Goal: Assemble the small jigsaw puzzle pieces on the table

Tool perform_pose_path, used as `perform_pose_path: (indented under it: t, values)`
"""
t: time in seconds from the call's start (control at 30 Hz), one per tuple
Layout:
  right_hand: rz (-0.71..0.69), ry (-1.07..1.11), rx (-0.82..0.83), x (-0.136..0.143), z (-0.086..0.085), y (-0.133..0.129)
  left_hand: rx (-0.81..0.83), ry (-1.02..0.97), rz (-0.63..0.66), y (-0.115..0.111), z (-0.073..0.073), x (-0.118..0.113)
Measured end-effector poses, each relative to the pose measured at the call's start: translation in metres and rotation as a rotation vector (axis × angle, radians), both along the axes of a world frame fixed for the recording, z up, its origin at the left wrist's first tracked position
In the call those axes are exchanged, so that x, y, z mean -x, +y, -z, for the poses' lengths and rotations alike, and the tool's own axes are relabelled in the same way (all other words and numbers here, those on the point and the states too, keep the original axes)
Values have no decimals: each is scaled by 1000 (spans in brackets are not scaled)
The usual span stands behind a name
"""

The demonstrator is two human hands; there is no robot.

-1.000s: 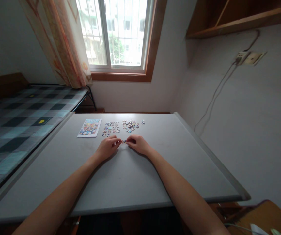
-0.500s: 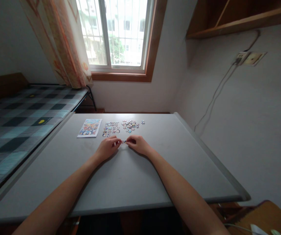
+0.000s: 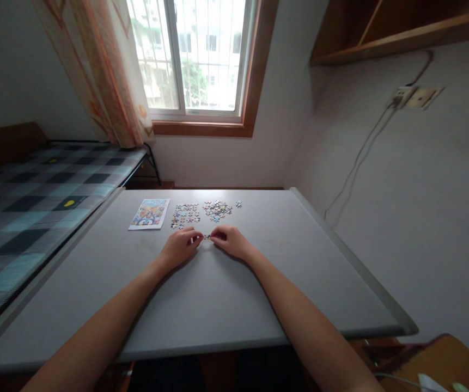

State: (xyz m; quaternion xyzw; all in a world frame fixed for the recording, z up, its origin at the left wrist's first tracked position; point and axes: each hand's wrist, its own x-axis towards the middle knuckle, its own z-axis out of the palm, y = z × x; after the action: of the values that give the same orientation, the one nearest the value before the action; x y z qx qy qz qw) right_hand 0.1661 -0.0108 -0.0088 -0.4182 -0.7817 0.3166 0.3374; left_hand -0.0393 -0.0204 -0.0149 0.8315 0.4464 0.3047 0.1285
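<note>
My left hand [image 3: 182, 243] and my right hand [image 3: 229, 239] meet near the middle of the table, each with its fingertips pinched. Between them are small jigsaw puzzle pieces [image 3: 207, 237], gripped from both sides; the fingers partly cover them. Just beyond my left hand, several puzzle pieces [image 3: 186, 213] lie spread in loose rows. A heap of jigsaw pieces [image 3: 217, 209] sits past my right hand, and a small separate cluster [image 3: 239, 204] lies to its right. Left of the rows is a colourful picture sheet [image 3: 150, 213], flat on the table.
The grey-white table [image 3: 275, 305] has raised side edges. A bed with a checked cover [image 3: 54, 190] stands at the left, below a curtain [image 3: 103, 71]. A cable [image 3: 357, 158] hangs along the right wall from a socket. A wooden chair or stool [image 3: 442, 359] is at lower right.
</note>
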Motion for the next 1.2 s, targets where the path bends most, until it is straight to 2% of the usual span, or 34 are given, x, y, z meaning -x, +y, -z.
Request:
perform_pose_path:
  t: [0.7,1.2]
  values:
    - [-4,15,-2,0,2,1,-4,0,4,-1,-2,0]
    - [4,25,-81,-2,9,6,6,22,-30,-3,-2,-2]
